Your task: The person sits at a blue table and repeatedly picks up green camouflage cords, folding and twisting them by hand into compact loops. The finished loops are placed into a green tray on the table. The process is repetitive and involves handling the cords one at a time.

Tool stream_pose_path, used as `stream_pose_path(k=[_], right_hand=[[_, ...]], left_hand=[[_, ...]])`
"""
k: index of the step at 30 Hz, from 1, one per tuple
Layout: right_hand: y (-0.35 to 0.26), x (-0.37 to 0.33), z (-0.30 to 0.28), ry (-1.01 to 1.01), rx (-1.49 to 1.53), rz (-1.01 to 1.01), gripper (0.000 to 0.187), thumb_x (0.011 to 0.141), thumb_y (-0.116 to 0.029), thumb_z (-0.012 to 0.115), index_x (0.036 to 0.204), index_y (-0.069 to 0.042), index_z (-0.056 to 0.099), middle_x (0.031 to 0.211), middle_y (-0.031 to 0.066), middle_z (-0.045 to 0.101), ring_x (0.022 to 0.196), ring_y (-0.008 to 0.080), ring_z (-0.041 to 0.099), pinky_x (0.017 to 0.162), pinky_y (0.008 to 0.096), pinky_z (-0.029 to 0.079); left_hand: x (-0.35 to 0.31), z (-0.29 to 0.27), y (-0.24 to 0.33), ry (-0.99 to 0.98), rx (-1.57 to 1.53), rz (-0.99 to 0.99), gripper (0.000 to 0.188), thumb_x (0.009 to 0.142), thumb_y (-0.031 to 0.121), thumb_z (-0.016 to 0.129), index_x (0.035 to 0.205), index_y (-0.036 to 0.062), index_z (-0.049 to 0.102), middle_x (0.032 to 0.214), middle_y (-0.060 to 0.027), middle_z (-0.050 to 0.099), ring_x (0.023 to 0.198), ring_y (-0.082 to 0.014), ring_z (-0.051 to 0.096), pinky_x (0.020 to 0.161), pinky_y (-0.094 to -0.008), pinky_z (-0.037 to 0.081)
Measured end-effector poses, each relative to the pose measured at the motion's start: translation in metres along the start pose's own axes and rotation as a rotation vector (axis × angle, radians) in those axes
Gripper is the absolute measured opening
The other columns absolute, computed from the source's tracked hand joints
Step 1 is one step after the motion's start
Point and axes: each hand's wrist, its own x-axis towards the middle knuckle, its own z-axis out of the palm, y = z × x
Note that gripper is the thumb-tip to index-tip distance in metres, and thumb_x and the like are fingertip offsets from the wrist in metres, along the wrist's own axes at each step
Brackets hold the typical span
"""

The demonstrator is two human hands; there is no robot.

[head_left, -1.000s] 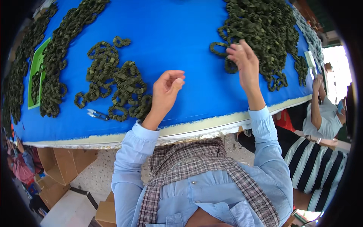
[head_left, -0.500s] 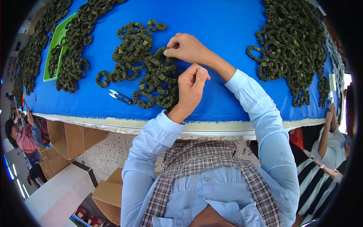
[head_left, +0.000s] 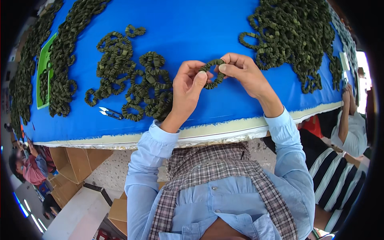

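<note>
Between my two hands, above the blue table cover (head_left: 208,108), I hold a dark green scrunchie (head_left: 216,83), a ruffled fabric ring. Thumb and fingers of my left hand (head_left: 188,84) pinch its left side. On the opposite side, my right hand (head_left: 248,76) grips the ring between thumb and forefinger. Just left of my left hand lies a loose heap of similar scrunchies (head_left: 154,82), and farther left is a second heap (head_left: 114,60). A small pair of thread snips (head_left: 111,113) with black handles rests in front of these heaps.
A large pile of scrunchies (head_left: 296,36) covers the right side. Along the left are more piles (head_left: 62,80) around a green tray (head_left: 41,92). Cardboard boxes (head_left: 78,168) stand below the table edge. Other people sit at far left (head_left: 34,168) and far right (head_left: 348,132).
Both hands have moved right, away from the near heap, and now hold one scrunchie between them. Earlier my right hand was at that heap. The whole view has shifted slightly.
</note>
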Motion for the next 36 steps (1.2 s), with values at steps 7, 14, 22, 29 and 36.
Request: stream_pose_path(k=[7,14,22,29,36], right_hand=[[0.015,-0.012,0.014,0.052,0.201,-0.099,0.025,0.090,-0.024,0.064,0.100,-0.002,0.060,0.091,0.0033,0.065,0.081,0.0066,0.055,0.076,0.0226,0.045],[0.027,-0.010,0.005,0.023,0.137,-0.029,0.027,0.092,-0.026,0.063,0.101,-0.001,0.061,0.096,0.0054,0.064,0.085,0.0078,0.056,0.078,0.0230,0.046],[0.024,-0.009,0.011,0.035,0.823,0.009,0.021,0.098,-0.023,0.052,0.096,-0.003,0.057,0.090,0.0054,0.060,0.083,0.0137,0.058,0.081,0.0318,0.050],[0.023,-0.013,0.007,-0.056,0.806,-0.042,0.024,0.099,-0.024,0.052,0.091,-0.001,0.055,0.079,0.0025,0.052,0.061,0.0067,0.042,0.070,0.0301,0.046],[0.020,-0.014,0.013,-0.063,0.680,-0.030,0.024,0.099,-0.024,0.051,0.088,-0.003,0.054,0.075,-0.0001,0.048,0.054,0.0039,0.034,0.060,0.0260,0.040]], left_hand=[[0.000,0.010,0.001,-0.050,-0.045,-0.066,0.027,0.093,0.006,0.055,0.118,-0.0044,0.052,0.103,-0.0112,0.063,0.090,-0.0155,0.063,0.080,-0.0285,0.052],[0.002,0.001,-0.004,-0.028,-0.107,-0.219,0.025,0.093,0.005,0.054,0.116,-0.0038,0.054,0.102,-0.0117,0.064,0.091,-0.0170,0.064,0.080,-0.0291,0.053],[0.007,-0.013,0.004,-0.023,-0.520,-0.361,0.035,0.093,0.007,0.053,0.124,-0.0005,0.038,0.089,-0.0126,0.063,0.091,-0.0268,0.064,0.087,-0.0424,0.051],[0.003,-0.016,0.005,-0.103,-0.731,-0.421,0.032,0.086,0.000,0.043,0.117,0.0006,0.041,0.076,-0.0079,0.052,0.073,-0.0221,0.055,0.084,-0.0413,0.049],[0.003,-0.019,-0.002,-0.154,-0.826,-0.462,0.028,0.085,0.001,0.040,0.113,0.0013,0.045,0.071,-0.0066,0.049,0.070,-0.0214,0.052,0.086,-0.0420,0.048]])
